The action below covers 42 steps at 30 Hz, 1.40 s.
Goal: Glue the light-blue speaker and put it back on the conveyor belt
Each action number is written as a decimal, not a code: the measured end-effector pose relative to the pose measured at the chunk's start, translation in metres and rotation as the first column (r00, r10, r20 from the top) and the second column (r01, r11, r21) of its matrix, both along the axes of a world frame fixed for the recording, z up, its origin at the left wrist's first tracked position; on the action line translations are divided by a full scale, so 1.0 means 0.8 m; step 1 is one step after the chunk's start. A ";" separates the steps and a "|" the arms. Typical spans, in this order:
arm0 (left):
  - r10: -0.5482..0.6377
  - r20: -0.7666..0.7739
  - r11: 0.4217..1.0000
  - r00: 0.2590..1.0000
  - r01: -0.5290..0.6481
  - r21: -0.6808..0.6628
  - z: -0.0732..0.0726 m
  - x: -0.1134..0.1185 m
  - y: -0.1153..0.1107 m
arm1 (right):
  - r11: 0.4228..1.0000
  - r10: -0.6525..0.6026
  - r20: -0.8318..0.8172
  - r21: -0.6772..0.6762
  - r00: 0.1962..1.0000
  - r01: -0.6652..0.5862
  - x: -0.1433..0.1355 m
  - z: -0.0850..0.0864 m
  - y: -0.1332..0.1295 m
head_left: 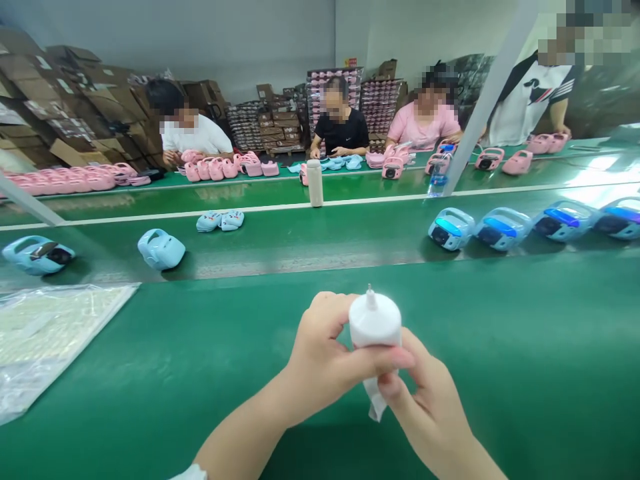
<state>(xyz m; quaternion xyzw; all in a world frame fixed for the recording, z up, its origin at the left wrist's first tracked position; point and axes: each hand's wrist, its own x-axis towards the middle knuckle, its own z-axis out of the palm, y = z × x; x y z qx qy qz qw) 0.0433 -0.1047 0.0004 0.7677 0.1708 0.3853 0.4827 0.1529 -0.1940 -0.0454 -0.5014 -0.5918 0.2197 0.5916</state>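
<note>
A white bottle-like dispenser with a broad cone-shaped top and a thin nozzle is upright in front of me. My left hand is closed around it, the thumb lying across its front below the shoulder. Below the thumb, a narrow white strip hangs down; I cannot tell whether it is the dispenser's tail or a separate piece. My right hand is closed on the lower part, thumb against the strip and fingers behind. The hands hide most of the dispenser's body.
On the belt beyond stand light blue handled devices, several with lit blue panels at right, plus small blue parts. A plastic bag lies left. A beige bottle stands mid-belt. Co-workers sit opposite among pink devices.
</note>
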 end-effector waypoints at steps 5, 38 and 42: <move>0.026 0.046 0.997 0.999 -0.030 0.077 0.001 0.007 -0.002 | 0.996 0.013 -0.012 0.083 1.000 -0.012 -0.005 0.003 -0.002; -0.115 0.260 0.689 0.959 0.266 -0.675 0.003 0.019 -0.030 | 0.988 0.152 0.011 -0.002 0.988 -0.152 -0.010 -0.003 0.000; -0.115 0.260 0.705 0.959 0.263 -0.658 0.003 0.020 -0.029 | 0.987 0.160 0.009 -0.013 0.987 -0.160 -0.010 -0.006 -0.002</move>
